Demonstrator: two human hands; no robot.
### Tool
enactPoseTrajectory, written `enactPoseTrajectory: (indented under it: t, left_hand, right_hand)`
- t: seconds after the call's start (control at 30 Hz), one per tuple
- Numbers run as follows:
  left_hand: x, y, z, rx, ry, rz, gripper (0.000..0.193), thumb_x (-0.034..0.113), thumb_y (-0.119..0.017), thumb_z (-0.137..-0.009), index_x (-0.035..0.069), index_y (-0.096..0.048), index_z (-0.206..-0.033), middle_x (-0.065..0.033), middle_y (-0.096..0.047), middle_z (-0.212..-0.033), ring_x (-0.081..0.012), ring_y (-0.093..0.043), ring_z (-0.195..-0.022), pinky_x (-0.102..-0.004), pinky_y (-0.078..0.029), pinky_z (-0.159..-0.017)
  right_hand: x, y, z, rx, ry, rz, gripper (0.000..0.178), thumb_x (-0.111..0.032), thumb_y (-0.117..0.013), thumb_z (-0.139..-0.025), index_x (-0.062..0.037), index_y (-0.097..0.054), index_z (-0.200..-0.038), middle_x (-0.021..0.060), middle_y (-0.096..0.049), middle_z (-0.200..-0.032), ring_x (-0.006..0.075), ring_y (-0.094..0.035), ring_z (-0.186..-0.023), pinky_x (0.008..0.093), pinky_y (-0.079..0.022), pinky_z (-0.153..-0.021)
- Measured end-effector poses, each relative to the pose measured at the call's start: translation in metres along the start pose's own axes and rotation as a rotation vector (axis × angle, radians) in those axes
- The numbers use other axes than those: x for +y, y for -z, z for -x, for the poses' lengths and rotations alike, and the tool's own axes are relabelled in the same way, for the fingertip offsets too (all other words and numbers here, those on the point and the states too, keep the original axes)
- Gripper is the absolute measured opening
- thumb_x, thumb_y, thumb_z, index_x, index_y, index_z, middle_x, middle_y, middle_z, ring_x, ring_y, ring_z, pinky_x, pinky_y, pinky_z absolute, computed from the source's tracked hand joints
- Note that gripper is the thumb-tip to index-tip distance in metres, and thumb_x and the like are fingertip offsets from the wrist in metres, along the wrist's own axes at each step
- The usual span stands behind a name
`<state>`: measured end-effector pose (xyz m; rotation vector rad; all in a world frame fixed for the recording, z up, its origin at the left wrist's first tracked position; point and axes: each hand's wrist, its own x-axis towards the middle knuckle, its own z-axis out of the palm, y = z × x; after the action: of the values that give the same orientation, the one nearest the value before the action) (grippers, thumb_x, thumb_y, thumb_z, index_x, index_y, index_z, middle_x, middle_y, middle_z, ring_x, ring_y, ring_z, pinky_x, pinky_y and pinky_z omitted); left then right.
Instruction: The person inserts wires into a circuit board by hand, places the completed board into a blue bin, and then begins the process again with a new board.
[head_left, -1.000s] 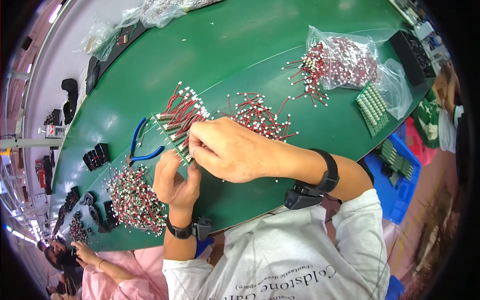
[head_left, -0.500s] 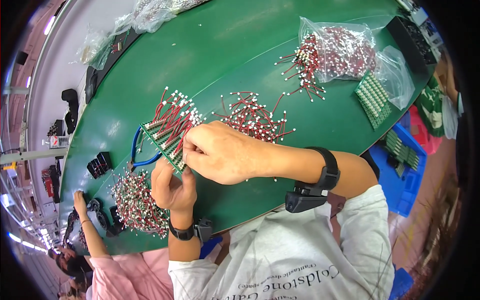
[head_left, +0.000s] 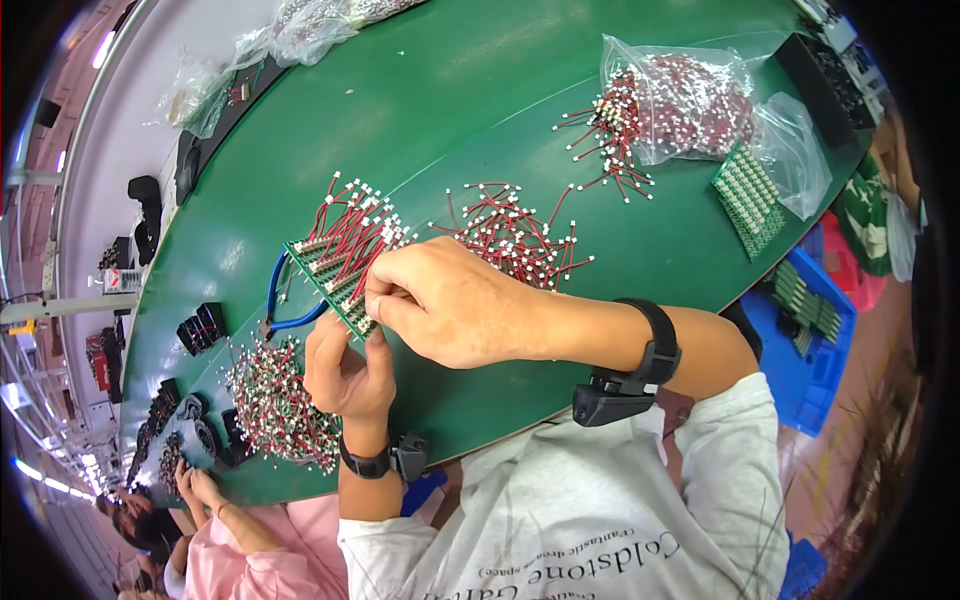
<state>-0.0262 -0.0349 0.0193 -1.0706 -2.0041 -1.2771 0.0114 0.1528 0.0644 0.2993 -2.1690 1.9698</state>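
My left hand holds a green circuit board by its near edge, fingers underneath and thumb at the corner. The board is tilted, with rows of white connectors. Many short red wires with white plugs stand up from its far part. Over the board's right side, my right hand is closed in a pinch near the close rows; whatever lies between its fingertips is hidden. Just beyond my right hand, a loose pile of red-and-white plug wires lies on the green table.
Blue-handled pliers lie behind the board. Left are a wire heap and a black holder. Far right: a clear bag of wires, a board panel, a black tray. A blue bin stands below. A co-worker's hands are at left.
My hands and the board stay almost in place. At the left, the co-worker's outstretched arm has drawn back toward their body, and two hands now show together there.
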Motion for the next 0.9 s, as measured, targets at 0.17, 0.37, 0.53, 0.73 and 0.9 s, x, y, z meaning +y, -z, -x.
enactPoseTrajectory:
  t: [0.17, 0.37, 0.53, 0.73, 0.9]
  left_hand:
    - [0.000, 0.001, 0.000, 0.006, -0.009, -0.027, 0.028, 0.001, -0.072, -0.084, -0.008, -0.063, -0.108, -0.0211, -0.068, -0.104, -0.0301, -0.068, -0.091, -0.0366, -0.054, -0.080]
    - [0.001, 0.002, -0.002, -0.011, -0.031, -0.018, 0.028, 0.000, -0.072, -0.083, -0.008, -0.063, -0.108, -0.0211, -0.068, -0.104, -0.0304, -0.068, -0.091, -0.0368, -0.054, -0.080]
    - [0.000, 0.001, -0.002, -0.018, -0.014, -0.001, 0.029, -0.002, -0.072, -0.082, -0.008, -0.062, -0.109, -0.0215, -0.068, -0.104, -0.0303, -0.068, -0.092, -0.0376, -0.054, -0.081]
    - [0.002, 0.002, -0.002, -0.056, 0.022, -0.009, 0.029, -0.004, -0.072, -0.080, -0.008, -0.063, -0.108, -0.0210, -0.069, -0.103, -0.0296, -0.067, -0.092, -0.0373, -0.055, -0.082]
    - [0.003, 0.001, -0.002, -0.044, 0.035, 0.021, 0.028, -0.004, -0.072, -0.080, -0.008, -0.064, -0.106, -0.0203, -0.069, -0.103, -0.0289, -0.067, -0.091, -0.0363, -0.054, -0.082]
  right_hand:
    - [-0.007, 0.001, 0.000, 0.010, 0.018, 0.054, 0.012, -0.006, -0.058, -0.084, 0.0051, -0.062, -0.084, 0.0228, -0.065, -0.075, 0.0390, -0.066, -0.073, 0.0444, -0.051, -0.065]
    - [-0.010, 0.004, -0.002, -0.055, -0.015, 0.129, 0.012, -0.006, -0.058, -0.084, 0.0050, -0.061, -0.083, 0.0231, -0.064, -0.072, 0.0405, -0.065, -0.071, 0.0453, -0.051, -0.064]
    - [-0.009, 0.004, -0.002, -0.079, -0.014, 0.205, 0.012, -0.005, -0.055, -0.084, 0.0056, -0.061, -0.083, 0.0250, -0.064, -0.072, 0.0435, -0.064, -0.072, 0.0486, -0.050, -0.065]
    - [-0.010, 0.003, 0.000, -0.077, 0.011, 0.329, 0.015, -0.007, -0.055, -0.085, 0.0058, -0.056, -0.078, 0.0266, -0.062, -0.070, 0.0467, -0.061, -0.070, 0.0536, -0.048, -0.065]
    - [-0.010, 0.006, -0.001, -0.123, -0.013, 0.321, 0.015, -0.008, -0.054, -0.086, 0.0056, -0.056, -0.079, 0.0265, -0.062, -0.071, 0.0469, -0.061, -0.069, 0.0541, -0.048, -0.065]
